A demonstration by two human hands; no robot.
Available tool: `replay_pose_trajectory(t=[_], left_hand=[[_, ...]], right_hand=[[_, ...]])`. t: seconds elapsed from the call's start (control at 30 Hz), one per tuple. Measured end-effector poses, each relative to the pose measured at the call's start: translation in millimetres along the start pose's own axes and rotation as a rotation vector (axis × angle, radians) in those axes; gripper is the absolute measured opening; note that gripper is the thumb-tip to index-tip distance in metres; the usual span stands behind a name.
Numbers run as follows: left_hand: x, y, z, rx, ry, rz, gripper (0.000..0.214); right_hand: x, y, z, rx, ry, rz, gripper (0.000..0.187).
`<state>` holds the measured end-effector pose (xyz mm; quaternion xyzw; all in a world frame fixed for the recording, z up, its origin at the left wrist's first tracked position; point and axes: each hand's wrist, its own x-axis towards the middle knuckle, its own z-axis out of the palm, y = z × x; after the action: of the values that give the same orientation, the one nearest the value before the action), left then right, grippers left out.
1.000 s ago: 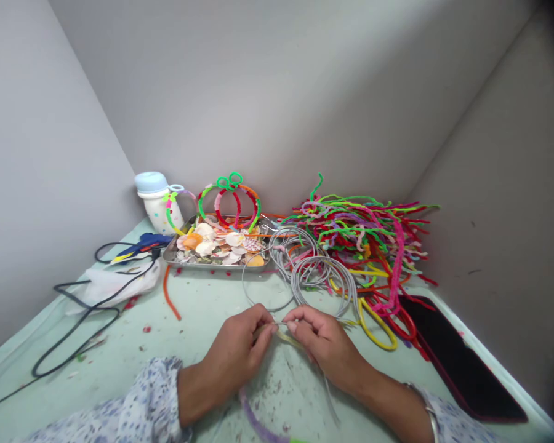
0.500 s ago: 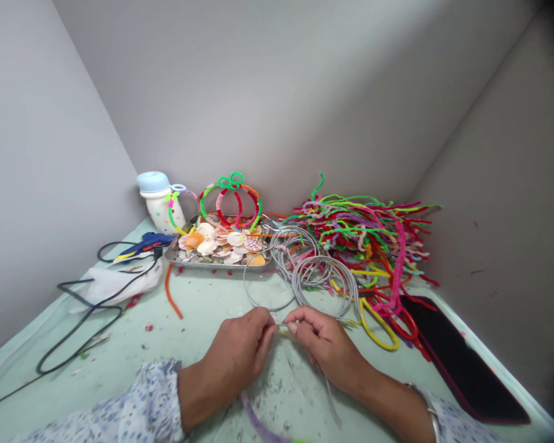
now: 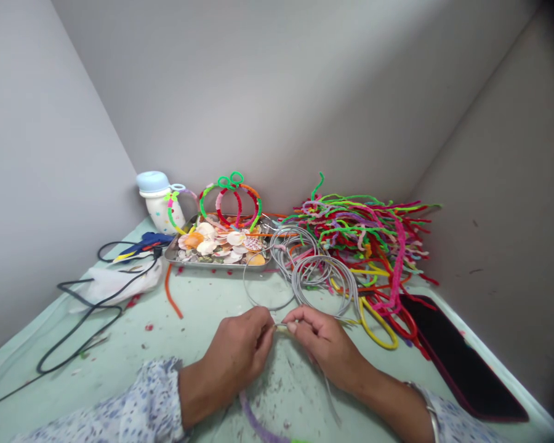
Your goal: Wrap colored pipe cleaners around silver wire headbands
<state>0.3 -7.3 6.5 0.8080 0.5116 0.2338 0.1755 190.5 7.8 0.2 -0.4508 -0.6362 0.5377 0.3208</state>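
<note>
My left hand (image 3: 242, 344) and my right hand (image 3: 330, 347) are closed in pinches, fingertips nearly meeting above the table. Between them runs a short stretch of thin grey wire (image 3: 281, 325), gripped from both sides. A pale yellowish strip shows just under it; what it is I cannot make out. From below my right hand a loose grey wire end (image 3: 331, 403) slants down. A purple fuzzy pipe cleaner (image 3: 257, 424), turning green at its end, curves out from under my left hand. Whether it joins the wire is hidden. Coils of grey wire (image 3: 325, 258) lie just beyond my fingers.
Behind stands a metal tray (image 3: 212, 266) of seashells (image 3: 207, 246) with pipe-cleaner hoops (image 3: 260, 206). At right are a heap of pipe cleaners (image 3: 364, 224), yellow-handled scissors (image 3: 378, 338) and a black phone (image 3: 466, 363). Leftward are a white bottle (image 3: 161, 212), blue-handled pliers (image 3: 152, 241) and a black cable (image 3: 55, 357).
</note>
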Motion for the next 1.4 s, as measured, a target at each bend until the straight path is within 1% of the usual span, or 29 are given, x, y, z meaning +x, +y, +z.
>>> replay_pose_trajectory(t=[0.1,0.33,0.57,0.7,0.77,0.87,0.97,1.03,1.13,1.2,1.4], left_hand=[[0,0,-0.2,-0.002,0.007,0.004,0.014],[1,0,1.6,-0.08,0.019,-0.072,0.015],[-2,1,0.7,-0.026,0.046,-0.024,0.012],[-1,0,2.0,-0.064,0.055,-0.03,0.014],[1,-1,2.9,-0.181,0.053,-0.067,0.015],[4,-3,3.7,-0.487,0.019,-0.164,0.018],[6,-4,3.4,-0.765,0.031,-0.26,0.028],[7,-4,2.6,-0.884,0.056,-0.286,0.032],[8,-3,1.8,-0.983,0.07,-0.295,0.034],[10,-3,2.1,-1.023,0.076,-0.306,0.033],[16,-6,1.3,-1.107,0.03,-0.388,0.033]], right_hand=[[0,-1,0,-0.007,-0.003,0.0,0.019],[1,-1,0,0.001,0.011,0.021,0.02],[-1,-2,0,-0.007,-0.004,0.012,0.019],[-2,-4,-1,-0.013,-0.001,0.004,0.019],[-1,-4,-1,0.007,0.009,0.015,0.019],[0,-4,0,0.075,0.05,0.027,0.022],[1,-3,-1,0.136,0.141,0.05,0.026],[3,-3,-3,0.168,0.22,0.063,0.03],[5,-1,-5,0.197,0.334,0.04,0.034],[7,-1,-5,0.194,0.361,0.024,0.036],[10,0,-3,0.25,0.259,0.022,0.043]])
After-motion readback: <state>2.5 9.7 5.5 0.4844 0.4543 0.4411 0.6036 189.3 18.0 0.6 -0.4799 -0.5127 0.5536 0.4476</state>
